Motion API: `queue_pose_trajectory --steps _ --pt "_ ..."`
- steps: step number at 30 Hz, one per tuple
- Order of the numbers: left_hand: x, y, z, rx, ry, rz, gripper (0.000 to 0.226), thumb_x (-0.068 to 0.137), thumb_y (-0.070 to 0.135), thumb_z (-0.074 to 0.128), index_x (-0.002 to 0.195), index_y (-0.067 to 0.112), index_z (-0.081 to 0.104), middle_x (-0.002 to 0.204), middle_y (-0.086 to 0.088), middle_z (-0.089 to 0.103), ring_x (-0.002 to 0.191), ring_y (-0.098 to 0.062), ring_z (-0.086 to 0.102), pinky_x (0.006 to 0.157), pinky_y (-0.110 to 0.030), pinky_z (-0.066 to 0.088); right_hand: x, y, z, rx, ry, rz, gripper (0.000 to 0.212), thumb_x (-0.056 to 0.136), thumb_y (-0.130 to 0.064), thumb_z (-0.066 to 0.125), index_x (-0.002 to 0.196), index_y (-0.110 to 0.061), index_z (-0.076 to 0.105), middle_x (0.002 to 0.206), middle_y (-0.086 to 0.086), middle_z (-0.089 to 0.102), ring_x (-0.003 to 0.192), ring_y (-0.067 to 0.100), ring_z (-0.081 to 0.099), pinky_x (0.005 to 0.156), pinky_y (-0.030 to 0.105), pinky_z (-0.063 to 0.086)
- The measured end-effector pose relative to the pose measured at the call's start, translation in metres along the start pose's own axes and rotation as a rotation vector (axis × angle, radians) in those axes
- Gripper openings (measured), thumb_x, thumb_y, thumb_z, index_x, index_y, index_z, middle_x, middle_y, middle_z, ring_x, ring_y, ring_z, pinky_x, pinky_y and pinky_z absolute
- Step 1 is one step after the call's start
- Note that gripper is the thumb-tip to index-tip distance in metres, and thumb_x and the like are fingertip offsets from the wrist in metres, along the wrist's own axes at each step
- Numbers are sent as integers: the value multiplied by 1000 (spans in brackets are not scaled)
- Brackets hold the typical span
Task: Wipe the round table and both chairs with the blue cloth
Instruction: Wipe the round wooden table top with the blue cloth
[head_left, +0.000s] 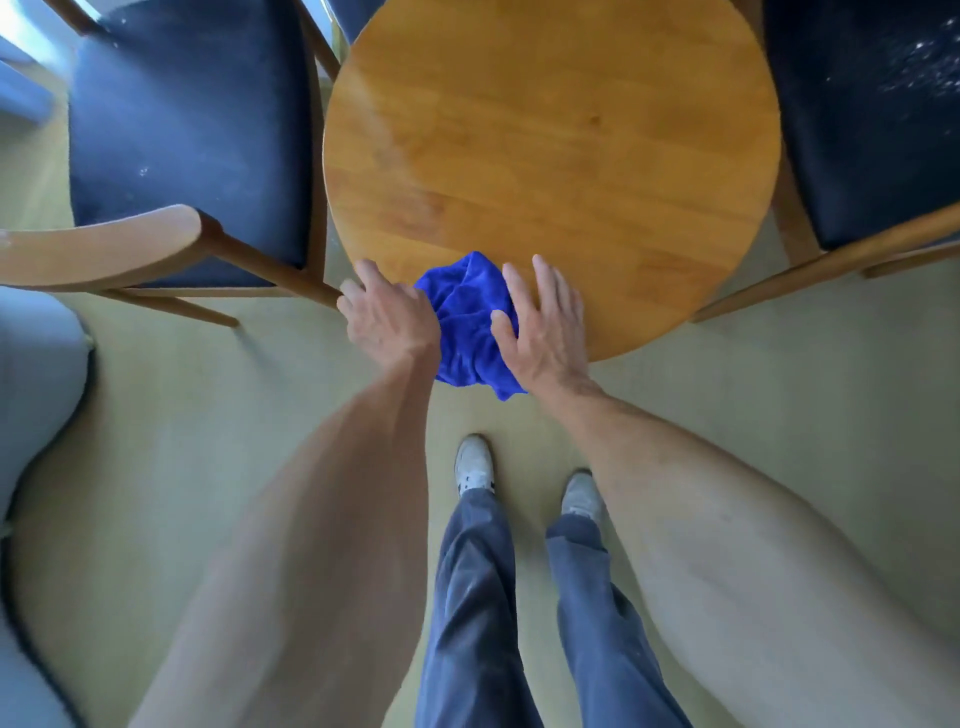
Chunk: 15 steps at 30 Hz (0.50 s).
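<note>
cloth: blue cloth (467, 322) was bunched at the near edge of the round bench (550, 135), partly hanging off
left hand (387, 317): fingers flat, touching it
right hand (543, 325): fingers spread, pressing it
chairs: left chair (182, 130), right chair (872, 119), both crumby

text: none readable | labels – none | brands, numbers, signs – none

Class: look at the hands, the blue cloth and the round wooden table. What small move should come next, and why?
Probably gather the crumpled blue cloth under the right hand and sweep it forward: it lies bunched at the near rim of the round wooden table, partly overhanging, between the right hand and the left hand.
</note>
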<state>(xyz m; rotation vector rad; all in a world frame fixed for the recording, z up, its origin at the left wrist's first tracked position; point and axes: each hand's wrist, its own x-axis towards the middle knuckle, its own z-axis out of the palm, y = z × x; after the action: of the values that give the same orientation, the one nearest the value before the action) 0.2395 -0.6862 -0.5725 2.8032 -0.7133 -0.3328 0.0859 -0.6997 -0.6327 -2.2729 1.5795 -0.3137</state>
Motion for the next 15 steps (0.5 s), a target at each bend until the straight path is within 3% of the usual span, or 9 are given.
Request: queue_pose_trajectory --steps 2,5,10,15 --pt "24 1 1 104 -54 67 40 93 13 44 132 16 45 128 -11 49 121 -29 45 91 -40 40 0 -18 8 -41 -104 -129 68 87 -53 47 146 -19 43 153 26 32 138 41 35 111 50 29" --pt "45 3 11 177 -100 196 52 89 9 45 140 19 40 141 -11 41 126 -30 40 95 -40 38 -7 -34 21 -186 -240 -210 88 75 -64 57 150 -26 31 159 29 10 147 41 14 118 52 16" --pt "45 19 39 153 -174 239 58 89 12 42 146 17 33 157 -16 25 141 -32 26 106 -44 35 -10 -21 23 -243 -247 -221 93 72 -47 73 151 -34 26 162 22 3 150 35 8 116 51 16" --pt "37 54 61 118 -216 252 58 90 13 43 147 16 32 162 -18 9 150 -31 9 110 -44 26 -13 -12 16 -154 -222 -228 86 68 -29 76 145 -32 36 162 19 12 150 32 14 114 52 21"
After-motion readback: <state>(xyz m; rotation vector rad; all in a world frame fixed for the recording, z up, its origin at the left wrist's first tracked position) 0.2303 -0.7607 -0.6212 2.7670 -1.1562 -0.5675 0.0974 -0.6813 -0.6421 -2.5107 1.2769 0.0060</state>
